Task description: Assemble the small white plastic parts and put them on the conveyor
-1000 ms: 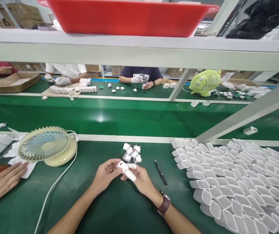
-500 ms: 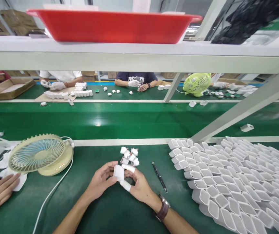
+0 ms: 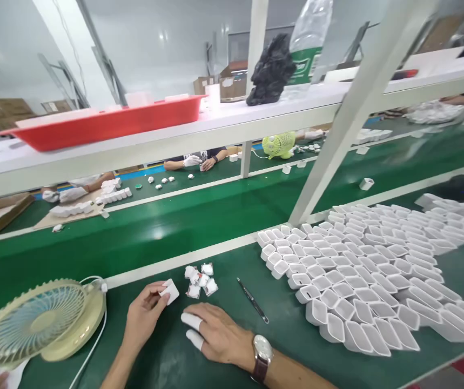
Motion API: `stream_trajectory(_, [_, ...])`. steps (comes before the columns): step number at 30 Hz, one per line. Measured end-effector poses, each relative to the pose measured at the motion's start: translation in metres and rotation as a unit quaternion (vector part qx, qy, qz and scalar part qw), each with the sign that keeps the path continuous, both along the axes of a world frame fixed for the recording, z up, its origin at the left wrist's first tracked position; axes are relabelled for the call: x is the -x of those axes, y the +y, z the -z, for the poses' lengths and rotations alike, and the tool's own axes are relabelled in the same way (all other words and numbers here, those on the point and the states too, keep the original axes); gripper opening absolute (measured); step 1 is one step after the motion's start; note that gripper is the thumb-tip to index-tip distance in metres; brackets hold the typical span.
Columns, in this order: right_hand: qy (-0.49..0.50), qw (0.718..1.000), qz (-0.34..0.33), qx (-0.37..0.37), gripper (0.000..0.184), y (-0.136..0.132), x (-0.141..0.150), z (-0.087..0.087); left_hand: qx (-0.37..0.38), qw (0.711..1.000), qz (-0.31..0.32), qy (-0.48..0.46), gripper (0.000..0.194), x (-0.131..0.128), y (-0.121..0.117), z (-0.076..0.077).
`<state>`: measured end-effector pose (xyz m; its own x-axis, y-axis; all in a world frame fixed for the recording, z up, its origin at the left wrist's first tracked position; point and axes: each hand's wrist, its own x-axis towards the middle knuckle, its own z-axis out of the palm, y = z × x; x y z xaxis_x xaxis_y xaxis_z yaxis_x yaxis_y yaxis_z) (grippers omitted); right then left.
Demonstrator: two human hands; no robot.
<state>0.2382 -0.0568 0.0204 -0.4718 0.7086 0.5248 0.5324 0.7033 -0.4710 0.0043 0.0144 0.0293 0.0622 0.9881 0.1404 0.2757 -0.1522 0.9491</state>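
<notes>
My left hand [image 3: 145,314] pinches a small white plastic housing [image 3: 170,292] between thumb and fingers, just above the green table. My right hand [image 3: 220,334] is apart from it, lower and to the right, palm down with nothing visible in it. White finger cots cover two of its fingers, which are stretched out and apart. Beyond both hands lies a small cluster of white parts [image 3: 202,280]. Black tweezers [image 3: 253,300] rest on the table to the right of that cluster.
Many open white housings [image 3: 349,270] stand packed together on the right. A cream fan [image 3: 39,319] with a white cable occupies the left. A slanted white post [image 3: 324,129] and a shelf with a red tray [image 3: 110,125] rise ahead. Co-workers' hands [image 3: 192,160] show across the green belt.
The view has swung to the right. My right hand has let go of the white housing and moved away from it. My left hand still holds the housing.
</notes>
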Motion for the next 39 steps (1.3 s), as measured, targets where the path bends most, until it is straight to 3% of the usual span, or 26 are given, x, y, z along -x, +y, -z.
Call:
stream_trajectory(4, [-0.063,0.997,-0.035,-0.026,0.025,0.003,0.001,0.007,-0.049,0.992,-0.013,0.116,0.039,-0.009,0.054,-0.005])
stream_trajectory(8, [-0.104,0.992,-0.045,-0.05,0.026,0.006,-0.001,0.008,-0.098,0.97,-0.073,0.212,0.033,-0.021,0.113,-0.016])
stream_trajectory(12, [-0.151,0.984,-0.044,-0.079,0.022,0.006,-0.001,0.01,-0.128,0.956,-0.093,0.247,0.028,-0.039,0.138,-0.027])
stream_trajectory(14, [-0.166,0.981,-0.044,-0.09,0.019,0.006,0.0,0.012,-0.179,0.946,-0.082,0.257,0.022,-0.059,0.131,-0.033])
stream_trajectory(16, [-0.177,0.979,-0.044,-0.093,0.016,0.007,0.0,0.013,-0.249,0.934,-0.029,0.256,0.019,-0.089,0.115,-0.04])
stream_trajectory(20, [-0.192,0.975,-0.065,-0.089,0.017,0.009,0.0,0.011,-0.291,0.906,0.179,0.249,0.038,-0.163,0.07,-0.055])
stream_trajectory(23, [-0.207,0.972,-0.079,-0.083,0.017,0.012,-0.001,0.009,-0.281,0.84,0.357,0.298,0.019,-0.214,0.043,-0.064])
stream_trajectory(24, [-0.217,0.97,-0.081,-0.075,0.016,0.013,-0.002,0.01,-0.273,0.811,0.396,0.333,0.022,-0.228,0.037,-0.066])
stream_trajectory(27, [-0.225,0.969,-0.091,-0.053,0.013,0.013,-0.001,0.012,-0.258,0.744,0.449,0.423,0.025,-0.261,0.027,-0.066])
stream_trajectory(29, [-0.202,0.974,-0.094,-0.048,0.013,0.013,-0.001,0.014,-0.255,0.731,0.455,0.439,0.015,-0.273,0.023,-0.064])
stream_trajectory(32, [-0.174,0.981,-0.083,-0.022,0.016,0.011,-0.002,0.012,-0.252,0.736,0.461,0.427,0.01,-0.27,0.019,-0.064])
stream_trajectory(34, [-0.171,0.982,-0.08,-0.002,0.017,0.009,-0.003,0.009,-0.251,0.76,0.463,0.381,0.012,-0.252,0.016,-0.069])
stream_trajectory(36, [-0.164,0.983,-0.081,0.004,0.018,0.006,-0.004,0.006,-0.254,0.809,0.436,0.302,0.013,-0.223,0.015,-0.077])
stream_trajectory(39, [-0.134,0.987,-0.085,-0.01,0.019,0.003,-0.005,0.002,-0.256,0.888,0.326,0.2,0.014,-0.165,0.02,-0.086])
